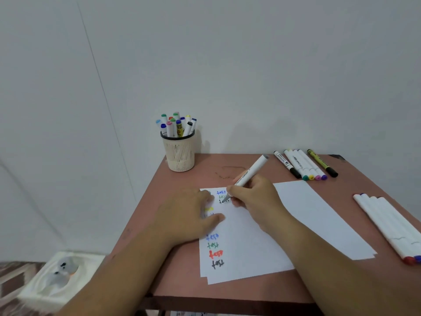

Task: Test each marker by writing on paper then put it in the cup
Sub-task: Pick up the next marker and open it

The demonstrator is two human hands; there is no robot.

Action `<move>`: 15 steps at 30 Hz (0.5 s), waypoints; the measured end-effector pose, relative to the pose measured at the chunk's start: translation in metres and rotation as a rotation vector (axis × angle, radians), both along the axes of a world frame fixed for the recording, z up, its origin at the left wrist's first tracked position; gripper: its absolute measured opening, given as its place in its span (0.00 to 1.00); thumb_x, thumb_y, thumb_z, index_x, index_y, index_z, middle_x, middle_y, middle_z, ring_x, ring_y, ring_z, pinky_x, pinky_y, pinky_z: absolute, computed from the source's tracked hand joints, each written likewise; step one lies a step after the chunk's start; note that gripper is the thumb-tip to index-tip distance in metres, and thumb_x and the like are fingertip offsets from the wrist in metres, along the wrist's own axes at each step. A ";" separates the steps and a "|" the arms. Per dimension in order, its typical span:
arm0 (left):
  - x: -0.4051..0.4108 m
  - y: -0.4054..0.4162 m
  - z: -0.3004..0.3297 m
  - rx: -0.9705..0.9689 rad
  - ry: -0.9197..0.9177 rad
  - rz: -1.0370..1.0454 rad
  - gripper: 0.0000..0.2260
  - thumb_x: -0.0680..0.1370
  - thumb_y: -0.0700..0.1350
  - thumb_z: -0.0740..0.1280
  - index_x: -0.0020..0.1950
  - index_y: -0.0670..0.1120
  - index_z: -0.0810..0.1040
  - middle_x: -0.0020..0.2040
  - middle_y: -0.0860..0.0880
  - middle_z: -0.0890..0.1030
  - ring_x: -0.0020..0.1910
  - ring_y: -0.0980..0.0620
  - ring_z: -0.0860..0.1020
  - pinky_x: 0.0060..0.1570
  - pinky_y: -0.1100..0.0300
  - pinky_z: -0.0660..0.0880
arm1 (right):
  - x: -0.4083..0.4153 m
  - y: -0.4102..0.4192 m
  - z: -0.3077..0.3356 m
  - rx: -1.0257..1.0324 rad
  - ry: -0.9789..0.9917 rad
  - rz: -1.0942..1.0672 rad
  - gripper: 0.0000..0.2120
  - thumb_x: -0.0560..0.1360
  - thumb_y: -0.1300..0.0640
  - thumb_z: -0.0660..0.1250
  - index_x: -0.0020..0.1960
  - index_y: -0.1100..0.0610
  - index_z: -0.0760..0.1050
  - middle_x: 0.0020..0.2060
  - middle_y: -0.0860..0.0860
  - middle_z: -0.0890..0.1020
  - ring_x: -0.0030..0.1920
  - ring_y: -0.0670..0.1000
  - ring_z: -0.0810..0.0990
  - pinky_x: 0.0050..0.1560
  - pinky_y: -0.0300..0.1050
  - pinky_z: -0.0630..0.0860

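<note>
Two hands | right hand grip pinches marker | left hand flat, hiding paper words

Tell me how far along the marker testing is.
Done: a cup full of markers and a column of "test" words on the paper. In hand: the right hand writes with a marker; the left hand steadies the sheet. Left: two marker rows.

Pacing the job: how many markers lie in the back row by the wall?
6, side by side, left to right: black-tipped, teal, yellow, pink, purple caps, then yellow-black barrel. None looks hidden.
</note>
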State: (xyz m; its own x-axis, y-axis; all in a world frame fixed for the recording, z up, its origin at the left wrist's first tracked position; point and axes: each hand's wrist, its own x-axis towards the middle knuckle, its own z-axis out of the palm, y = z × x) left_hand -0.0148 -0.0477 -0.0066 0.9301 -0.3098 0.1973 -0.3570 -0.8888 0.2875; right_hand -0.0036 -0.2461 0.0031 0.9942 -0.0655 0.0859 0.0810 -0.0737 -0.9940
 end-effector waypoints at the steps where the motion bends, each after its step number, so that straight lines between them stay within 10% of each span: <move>1: 0.001 0.001 0.000 -0.008 0.005 -0.002 0.28 0.70 0.73 0.58 0.61 0.56 0.76 0.50 0.59 0.75 0.50 0.58 0.75 0.52 0.53 0.75 | 0.000 0.000 -0.001 -0.008 -0.006 0.007 0.06 0.73 0.67 0.73 0.45 0.60 0.77 0.33 0.54 0.81 0.32 0.53 0.78 0.42 0.50 0.80; 15: 0.008 0.004 -0.008 -0.029 0.000 -0.003 0.30 0.71 0.74 0.61 0.68 0.59 0.73 0.56 0.62 0.75 0.53 0.59 0.75 0.50 0.57 0.73 | 0.000 0.001 -0.007 -0.137 -0.039 0.026 0.06 0.74 0.63 0.74 0.46 0.59 0.76 0.33 0.52 0.81 0.32 0.50 0.79 0.40 0.49 0.79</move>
State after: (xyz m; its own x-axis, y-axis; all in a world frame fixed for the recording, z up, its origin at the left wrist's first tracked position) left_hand -0.0068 -0.0432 -0.0151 0.9290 -0.3071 0.2066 -0.3601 -0.8787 0.3135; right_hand -0.0031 -0.2452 -0.0036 0.9910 -0.0247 0.1312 0.1234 -0.2055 -0.9708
